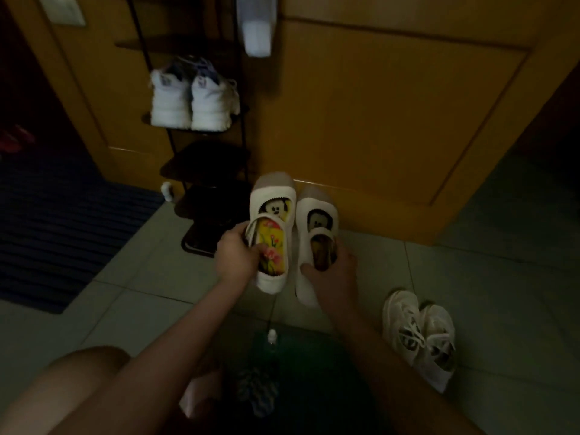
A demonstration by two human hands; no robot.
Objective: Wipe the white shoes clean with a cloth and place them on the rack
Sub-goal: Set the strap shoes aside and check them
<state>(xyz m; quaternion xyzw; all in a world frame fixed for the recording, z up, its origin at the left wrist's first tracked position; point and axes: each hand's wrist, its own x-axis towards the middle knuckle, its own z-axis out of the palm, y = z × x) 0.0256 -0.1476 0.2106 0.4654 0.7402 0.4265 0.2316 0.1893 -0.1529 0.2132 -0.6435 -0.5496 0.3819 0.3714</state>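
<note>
I hold two white strap shoes with cartoon faces inside, one in each hand. My left hand (236, 254) grips the left shoe (272, 196) by its strap side, fingers inside over the floral insole. My right hand (331, 271) grips the heel of the right shoe (315, 204), fingers curled into its opening. Both shoes point toward the wooden door, just right of the dark metal shoe rack (207, 171). A striped cloth (257, 390) lies dimly near my legs.
A pair of white chunky sneakers (193, 100) sits on an upper rack shelf. Another white laced pair (419, 337) lies on the tiled floor at right. A dark blue mat (59, 233) covers the floor at left. A small white bottle (272, 335) stands near my arms.
</note>
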